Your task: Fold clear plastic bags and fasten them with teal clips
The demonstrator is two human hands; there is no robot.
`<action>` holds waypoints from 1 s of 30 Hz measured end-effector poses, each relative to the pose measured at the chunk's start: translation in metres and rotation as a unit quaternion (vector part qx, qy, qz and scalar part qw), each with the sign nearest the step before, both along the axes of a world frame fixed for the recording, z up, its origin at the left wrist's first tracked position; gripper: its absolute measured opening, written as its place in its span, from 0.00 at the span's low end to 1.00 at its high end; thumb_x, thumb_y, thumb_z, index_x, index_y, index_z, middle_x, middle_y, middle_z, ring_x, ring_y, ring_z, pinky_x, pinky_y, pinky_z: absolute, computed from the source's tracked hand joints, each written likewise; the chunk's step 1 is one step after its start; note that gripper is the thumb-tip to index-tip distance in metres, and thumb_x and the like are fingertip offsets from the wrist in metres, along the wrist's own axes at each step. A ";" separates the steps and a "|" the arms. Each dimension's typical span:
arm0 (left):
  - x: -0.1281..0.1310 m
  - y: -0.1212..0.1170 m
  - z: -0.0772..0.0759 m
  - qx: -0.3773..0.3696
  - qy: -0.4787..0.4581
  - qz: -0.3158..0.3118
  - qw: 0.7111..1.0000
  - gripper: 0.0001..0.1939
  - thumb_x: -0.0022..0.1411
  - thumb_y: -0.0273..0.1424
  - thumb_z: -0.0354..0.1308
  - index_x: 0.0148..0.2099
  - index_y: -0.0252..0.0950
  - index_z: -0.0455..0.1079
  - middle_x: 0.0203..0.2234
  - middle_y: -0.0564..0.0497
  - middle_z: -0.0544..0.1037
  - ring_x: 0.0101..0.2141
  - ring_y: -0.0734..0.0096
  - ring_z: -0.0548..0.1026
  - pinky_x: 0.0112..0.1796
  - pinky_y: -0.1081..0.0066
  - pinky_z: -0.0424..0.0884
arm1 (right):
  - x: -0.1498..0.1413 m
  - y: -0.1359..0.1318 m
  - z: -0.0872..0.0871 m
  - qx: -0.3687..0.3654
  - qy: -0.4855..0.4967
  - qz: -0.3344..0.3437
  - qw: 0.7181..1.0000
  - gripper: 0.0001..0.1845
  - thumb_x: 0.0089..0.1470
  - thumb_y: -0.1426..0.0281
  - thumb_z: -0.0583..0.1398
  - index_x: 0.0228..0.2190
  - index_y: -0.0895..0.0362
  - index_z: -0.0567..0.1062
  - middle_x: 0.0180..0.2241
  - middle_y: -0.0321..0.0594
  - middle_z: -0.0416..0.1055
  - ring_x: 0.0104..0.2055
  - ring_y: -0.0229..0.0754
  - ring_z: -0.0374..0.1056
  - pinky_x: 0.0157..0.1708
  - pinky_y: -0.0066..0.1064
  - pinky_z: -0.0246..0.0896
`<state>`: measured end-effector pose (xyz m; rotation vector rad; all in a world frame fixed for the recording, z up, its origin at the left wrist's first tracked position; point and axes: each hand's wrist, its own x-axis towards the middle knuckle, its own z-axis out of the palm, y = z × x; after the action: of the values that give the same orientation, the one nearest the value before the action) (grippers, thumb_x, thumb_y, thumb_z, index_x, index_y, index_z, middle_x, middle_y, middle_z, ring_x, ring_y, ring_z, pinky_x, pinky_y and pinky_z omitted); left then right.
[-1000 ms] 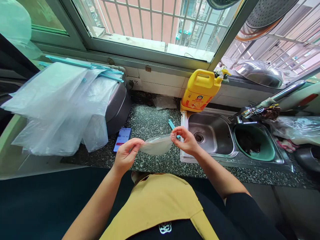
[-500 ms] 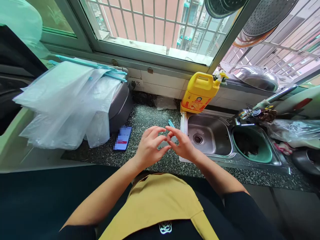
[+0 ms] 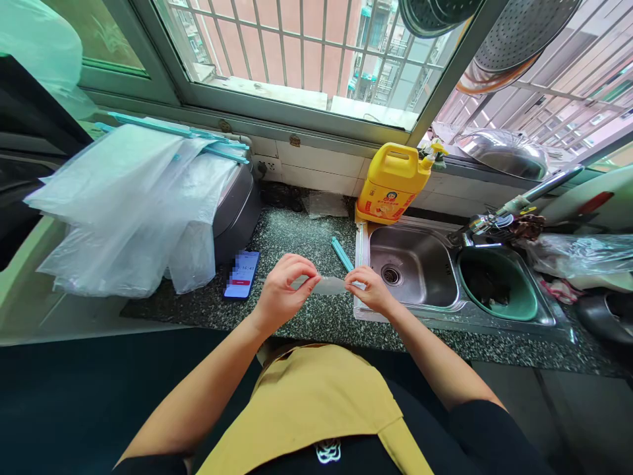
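My left hand [image 3: 287, 287] pinches one side of a small translucent plastic bag [image 3: 330, 285] between thumb and fingers. On its other side, my right hand [image 3: 368, 289] pinches the bag too, so its edge spans the gap between both hands above the counter. How much of the bag lies below the edge is hard to make out. A teal sealing strip [image 3: 342, 254] rests on the counter just beyond my right hand. To the left of my left hand lies a phone [image 3: 242, 274] with its screen lit.
Large translucent bags [image 3: 128, 204] with teal strips are piled at the left over a dark appliance [image 3: 237, 218]. A yellow pump jug [image 3: 393, 185] stands behind the steel sink [image 3: 435, 290]. A green basin [image 3: 529, 300] sits in the right-hand bowl, beneath the faucet [image 3: 487, 224].
My hands have moved apart, from nearly touching to holding the bag's edge stretched between them. The teal strip shows more fully now.
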<state>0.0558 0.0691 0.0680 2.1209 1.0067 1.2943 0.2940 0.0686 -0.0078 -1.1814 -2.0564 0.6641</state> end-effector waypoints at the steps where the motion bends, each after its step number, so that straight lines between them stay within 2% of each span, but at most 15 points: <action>1: -0.001 0.000 -0.001 -0.004 -0.007 0.003 1.000 0.06 0.58 0.26 0.58 0.28 0.36 0.69 0.27 0.51 0.75 0.33 0.70 0.72 0.36 0.68 0.69 | 0.001 -0.001 -0.004 -0.007 0.005 -0.004 1.000 0.08 0.54 0.68 0.60 0.25 0.56 0.74 0.28 0.40 0.74 0.34 0.42 0.68 0.38 0.36 0.62; 7: -0.006 0.001 -0.002 -0.025 -0.032 0.020 0.999 0.07 0.58 0.28 0.59 0.28 0.37 0.69 0.27 0.51 0.75 0.32 0.70 0.72 0.35 0.68 0.69 | 0.002 -0.009 -0.019 -0.019 -0.001 -0.018 1.000 0.08 0.54 0.67 0.59 0.24 0.56 0.73 0.27 0.40 0.74 0.32 0.41 0.68 0.36 0.35 0.62; 10: -0.007 0.001 -0.001 -0.019 -0.025 0.011 0.999 0.06 0.58 0.27 0.59 0.28 0.37 0.69 0.26 0.51 0.75 0.32 0.70 0.72 0.36 0.68 0.69 | 0.006 -0.011 -0.020 -0.028 -0.019 -0.011 0.999 0.09 0.54 0.67 0.59 0.24 0.56 0.73 0.26 0.40 0.74 0.32 0.41 0.68 0.36 0.36 0.63; 12: -0.007 0.001 -0.001 -0.015 -0.015 0.003 1.000 0.06 0.58 0.27 0.59 0.28 0.37 0.69 0.26 0.51 0.76 0.32 0.70 0.72 0.36 0.68 0.69 | 0.006 -0.011 -0.013 -0.032 -0.028 -0.002 0.999 0.06 0.53 0.66 0.61 0.28 0.55 0.75 0.30 0.41 0.75 0.35 0.43 0.69 0.38 0.38 0.64; 13: -0.006 0.001 -0.001 -0.011 -0.010 -0.002 1.000 0.06 0.58 0.27 0.59 0.28 0.37 0.69 0.26 0.51 0.76 0.32 0.70 0.72 0.36 0.68 0.69 | 0.004 -0.010 -0.007 -0.029 -0.026 0.001 0.999 0.08 0.51 0.65 0.62 0.33 0.55 0.75 0.34 0.43 0.75 0.38 0.44 0.70 0.40 0.39 0.64; 15: -0.002 0.002 -0.002 0.004 0.005 -0.012 1.000 0.06 0.59 0.27 0.58 0.28 0.37 0.69 0.26 0.51 0.76 0.32 0.70 0.71 0.35 0.68 0.69 | -0.006 -0.008 0.008 -0.009 -0.003 0.007 1.000 0.20 0.49 0.62 0.64 0.43 0.54 0.73 0.42 0.46 0.73 0.44 0.47 0.69 0.44 0.42 0.64; 17: 0.003 0.002 -0.003 0.020 0.025 -0.024 0.999 0.06 0.59 0.27 0.58 0.29 0.36 0.69 0.26 0.51 0.76 0.32 0.70 0.71 0.35 0.69 0.69 | -0.021 -0.004 0.022 0.018 0.030 0.031 0.999 0.23 0.48 0.60 0.65 0.46 0.55 0.71 0.44 0.47 0.73 0.45 0.47 0.68 0.46 0.43 0.64; 21: 0.007 0.005 -0.002 0.048 0.061 -0.033 0.996 0.05 0.60 0.29 0.58 0.30 0.36 0.70 0.27 0.50 0.76 0.32 0.69 0.71 0.35 0.69 0.69 | -0.049 0.003 0.034 0.030 0.062 0.083 0.994 0.09 0.56 0.63 0.59 0.34 0.55 0.75 0.32 0.42 0.75 0.37 0.43 0.69 0.40 0.40 0.66; 23: 0.000 0.009 -0.001 0.059 0.070 -0.030 0.995 0.05 0.59 0.32 0.59 0.34 0.36 0.71 0.29 0.48 0.77 0.33 0.68 0.72 0.36 0.67 0.70 | -0.052 0.006 0.033 0.024 0.069 0.066 0.995 0.11 0.58 0.64 0.57 0.29 0.55 0.75 0.29 0.40 0.74 0.34 0.41 0.69 0.38 0.39 0.66; 25: -0.016 0.015 -0.003 0.057 0.072 -0.019 0.996 0.13 0.56 0.38 0.62 0.41 0.37 0.72 0.35 0.46 0.77 0.37 0.65 0.73 0.40 0.64 0.70 | -0.048 0.009 0.031 0.011 0.076 0.052 0.996 0.12 0.57 0.63 0.57 0.28 0.56 0.75 0.28 0.41 0.74 0.33 0.41 0.68 0.36 0.38 0.65; 28: -0.044 0.027 -0.013 -0.005 0.073 0.001 0.997 0.28 0.47 0.44 0.67 0.50 0.38 0.69 0.42 0.45 0.76 0.44 0.60 0.72 0.47 0.59 0.68 | -0.036 0.013 0.031 -0.015 0.096 0.040 0.994 0.15 0.56 0.59 0.57 0.27 0.55 0.76 0.28 0.40 0.74 0.32 0.41 0.68 0.37 0.38 0.65; 30: -0.056 0.035 -0.024 -0.079 0.076 -0.002 0.994 0.30 0.45 0.45 0.67 0.49 0.39 0.70 0.41 0.46 0.77 0.45 0.59 0.72 0.48 0.58 0.67 | -0.030 0.016 0.033 -0.031 0.109 0.027 0.993 0.15 0.55 0.58 0.58 0.26 0.55 0.76 0.27 0.39 0.73 0.32 0.40 0.67 0.38 0.39 0.65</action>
<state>0.0002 0.1036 0.0441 2.1228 1.1269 1.0269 0.2643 0.0849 0.0251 -1.0405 -1.9015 0.8497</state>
